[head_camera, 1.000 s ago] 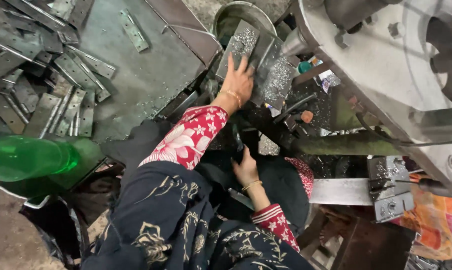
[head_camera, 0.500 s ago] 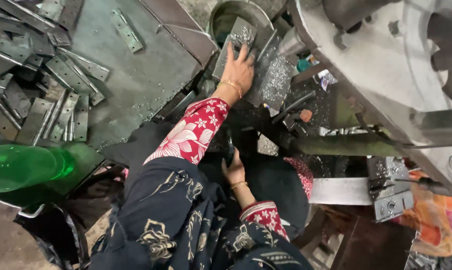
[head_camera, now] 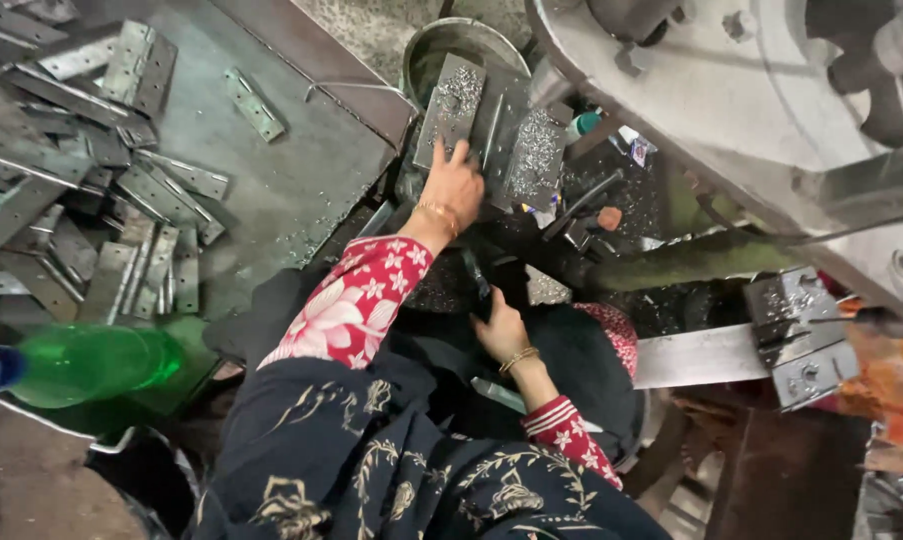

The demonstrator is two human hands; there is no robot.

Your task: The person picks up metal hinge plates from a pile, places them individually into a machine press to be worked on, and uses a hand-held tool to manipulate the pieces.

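Metal plate (head_camera: 453,105), left hand (head_camera: 455,185) outstretched, fingertips touching

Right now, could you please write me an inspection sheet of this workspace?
Surface: grey metal bench, dusted with filings.
Job's things: flat metal plate covered in shavings, leaning at a round metal bucket; a second plate beside it.
Clutter: heap of flat metal hinge strips on the bench; green plastic bottle lying on its side.
Hands: left hand rests flat on the lower end of the plate; right hand is low by the machine around a dark part, grip unclear.
Cables: thin wire along the bench edge.
Surroundings: large grey machine at right; steel bar with a bolted block.
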